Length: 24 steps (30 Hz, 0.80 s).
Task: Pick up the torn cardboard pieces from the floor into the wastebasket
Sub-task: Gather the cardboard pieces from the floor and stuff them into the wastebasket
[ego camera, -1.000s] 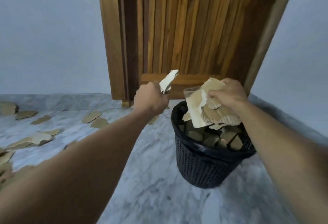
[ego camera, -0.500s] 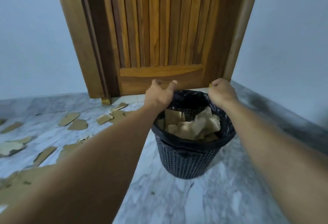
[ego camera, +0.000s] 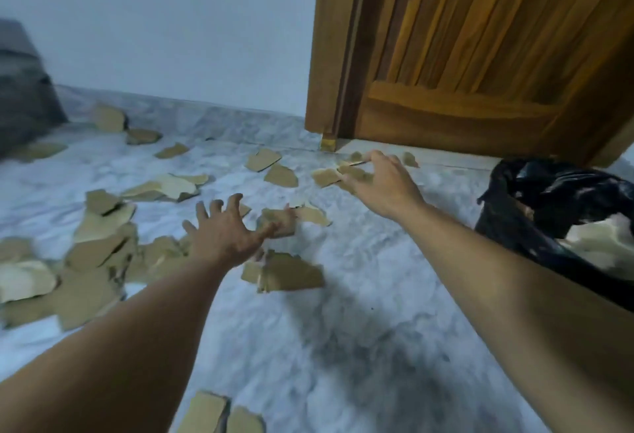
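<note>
Several torn brown cardboard pieces point(ego camera: 288, 271) lie scattered over the marble floor, thickest in a pile at the left point(ego camera: 92, 254). My left hand point(ego camera: 226, 230) hovers over the floor with fingers spread and nothing in it, just left of a small piece point(ego camera: 279, 221). Farther off, my right hand point(ego camera: 384, 182) reaches out with fingers apart over pieces near the door point(ego camera: 326, 176), empty. The black wastebasket point(ego camera: 528, 213), lined with a black bag, stands at the right edge behind my right forearm, with pale cardboard showing inside.
A wooden door point(ego camera: 480, 55) and its frame stand at the back right. A pale wall runs behind the floor. A dark grey object point(ego camera: 24, 89) sits at the far left. Two more cardboard pieces point(ego camera: 219, 413) lie at the bottom edge.
Both hands let their cardboard fall into the wastebasket, then left its rim and swung left over the floor, fingers spreading. The view turned left, so the basket now sits at the right edge.
</note>
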Available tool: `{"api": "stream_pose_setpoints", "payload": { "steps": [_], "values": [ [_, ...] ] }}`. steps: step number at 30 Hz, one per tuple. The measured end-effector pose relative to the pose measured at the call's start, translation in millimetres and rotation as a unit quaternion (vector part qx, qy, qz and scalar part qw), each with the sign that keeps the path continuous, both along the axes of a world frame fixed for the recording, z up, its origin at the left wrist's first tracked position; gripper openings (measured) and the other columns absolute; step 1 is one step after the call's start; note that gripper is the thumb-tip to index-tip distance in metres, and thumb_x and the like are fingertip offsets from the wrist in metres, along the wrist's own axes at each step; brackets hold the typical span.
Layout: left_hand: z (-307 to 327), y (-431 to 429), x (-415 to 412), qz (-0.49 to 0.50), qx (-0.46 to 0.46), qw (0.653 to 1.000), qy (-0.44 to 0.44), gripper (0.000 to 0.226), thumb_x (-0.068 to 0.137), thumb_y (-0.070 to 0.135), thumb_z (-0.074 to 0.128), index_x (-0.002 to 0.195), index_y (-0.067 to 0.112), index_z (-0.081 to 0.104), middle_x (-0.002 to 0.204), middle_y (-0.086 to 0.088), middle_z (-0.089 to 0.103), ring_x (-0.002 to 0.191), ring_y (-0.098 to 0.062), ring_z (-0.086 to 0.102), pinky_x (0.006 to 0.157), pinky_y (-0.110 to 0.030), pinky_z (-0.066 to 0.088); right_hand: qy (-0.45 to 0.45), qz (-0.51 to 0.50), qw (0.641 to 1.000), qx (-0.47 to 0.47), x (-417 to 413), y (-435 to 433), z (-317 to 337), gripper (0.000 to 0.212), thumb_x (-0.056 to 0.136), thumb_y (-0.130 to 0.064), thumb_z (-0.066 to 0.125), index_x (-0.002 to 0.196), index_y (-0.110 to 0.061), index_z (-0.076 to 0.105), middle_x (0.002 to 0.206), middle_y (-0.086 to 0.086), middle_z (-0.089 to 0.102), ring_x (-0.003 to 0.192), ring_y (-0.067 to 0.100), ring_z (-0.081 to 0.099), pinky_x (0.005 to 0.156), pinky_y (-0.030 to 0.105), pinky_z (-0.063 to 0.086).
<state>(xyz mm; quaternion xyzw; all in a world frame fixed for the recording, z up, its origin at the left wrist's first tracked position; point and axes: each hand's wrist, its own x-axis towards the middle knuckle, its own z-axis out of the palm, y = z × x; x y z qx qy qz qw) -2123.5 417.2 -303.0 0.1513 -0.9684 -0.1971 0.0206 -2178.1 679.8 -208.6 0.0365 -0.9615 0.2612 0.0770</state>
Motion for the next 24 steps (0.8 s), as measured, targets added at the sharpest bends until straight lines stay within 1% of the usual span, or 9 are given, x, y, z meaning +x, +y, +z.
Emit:
{"api": "stream_pose_setpoints", "payload": {
  "steps": [2,4,7,10,13,16,18,20,24],
  "values": [
    [-30.7,-51.8,4.8,0.006,-0.012,0.999,-0.039,0.132,0.046,0.11,0.026,0.158,0.041,0.012,0.167,-0.012,0.015,0.154,-0.044,-0.005,0.115,-0.073,0.005,-0.101,0.037,0.994,-0.005,-11.1,-34.5,-42.2,0.09,0.075,-0.081,0.062,0.149,-0.034,0.039,0.158,0.004,0.031,0.14,0.03,0.038,0.103,0.043,0.041],
    [-57.4,-99.1,4.5,0.014,-0.048,0.997,-0.056,0.141,0.034,0.114,0.017,0.158,0.048,-0.001,0.17,-0.01,0.0,0.151,-0.047,-0.016,0.113,-0.077,-0.001,-0.198,0.065,0.977,0.037,-19.1,-61.6,-87.6,0.119,0.056,-0.098,0.056,0.156,-0.047,0.016,0.169,-0.001,-0.004,0.153,0.034,0.007,0.117,0.059,0.022],
    [-85.1,-159.8,-5.6,0.07,-0.085,0.993,-0.037,0.131,0.041,0.114,0.015,0.156,0.053,-0.006,0.17,-0.01,-0.005,0.151,-0.047,-0.017,0.11,-0.079,-0.008,-0.242,0.071,0.963,0.091,-36.5,-80.2,-143.8,0.127,0.04,-0.109,0.044,0.147,-0.066,-0.007,0.163,-0.005,-0.033,0.15,0.035,-0.024,0.113,0.073,-0.007],
    [-109.0,-220.8,-1.8,0.156,-0.075,0.985,-0.018,0.123,0.044,0.114,0.02,0.152,0.06,-0.006,0.171,-0.004,-0.009,0.151,-0.047,-0.019,0.108,-0.079,-0.011,-0.243,0.074,0.964,0.077,-57.0,-99.9,-176.8,0.119,0.04,-0.11,0.042,0.139,-0.074,-0.014,0.164,-0.002,-0.029,0.15,0.037,-0.025,0.111,0.074,-0.009],
    [-126.2,-240.5,3.7,0.129,-0.05,0.985,-0.1,0.121,0.045,0.114,0.018,0.151,0.061,-0.005,0.171,-0.002,-0.008,0.152,-0.046,-0.012,0.114,-0.075,-0.008,-0.248,0.146,0.954,0.084,-56.5,-142.6,-195.3,0.119,0.042,-0.108,0.046,0.137,-0.075,-0.017,0.166,0.0,-0.023,0.147,0.035,-0.031,0.109,0.07,-0.019],
    [-130.6,-233.3,1.9,0.125,-0.066,0.986,-0.093,0.117,0.05,0.112,0.013,0.154,0.059,0.002,0.171,-0.002,-0.002,0.154,-0.044,-0.005,0.115,-0.071,-0.006,-0.226,0.231,0.939,0.115,-45.3,-204.0,-204.7,0.129,0.038,-0.11,0.043,0.138,-0.067,-0.026,0.166,0.003,-0.023,0.147,0.034,-0.033,0.108,0.069,-0.022],
    [-129.1,-232.1,2.3,0.126,-0.064,0.988,-0.067,0.111,0.058,0.109,0.008,0.155,0.055,0.011,0.171,-0.001,0.006,0.154,-0.042,0.002,0.117,-0.069,-0.001,-0.203,0.263,0.931,0.153,-35.6,-239.0,-207.6,0.134,0.035,-0.111,0.041,0.139,-0.063,-0.03,0.167,0.006,-0.02,0.148,0.037,-0.028,0.107,0.073,-0.017],
    [-126.8,-232.1,9.2,0.117,-0.081,0.989,-0.039,0.107,0.063,0.106,0.007,0.154,0.05,0.024,0.167,-0.001,0.02,0.15,-0.038,0.015,0.116,-0.067,0.011,-0.182,0.255,0.93,0.19,-30.3,-260.8,-206.1,0.135,0.034,-0.111,0.038,0.144,-0.06,-0.02,0.167,0.008,-0.015,0.151,0.037,-0.019,0.108,0.075,-0.007],
    [-124.2,-219.2,19.0,0.118,-0.134,0.984,-0.008,0.119,0.059,0.108,0.021,0.151,0.032,0.034,0.141,-0.015,0.044,0.124,-0.041,0.045,0.096,-0.057,0.039,-0.203,0.241,0.92,0.234,-41.9,-275.9,-182.6,0.151,0.033,-0.104,0.053,0.152,-0.045,-0.017,0.161,0.022,0.004,0.144,0.043,0.008,0.111,0.065,0.018]
  ]
}}
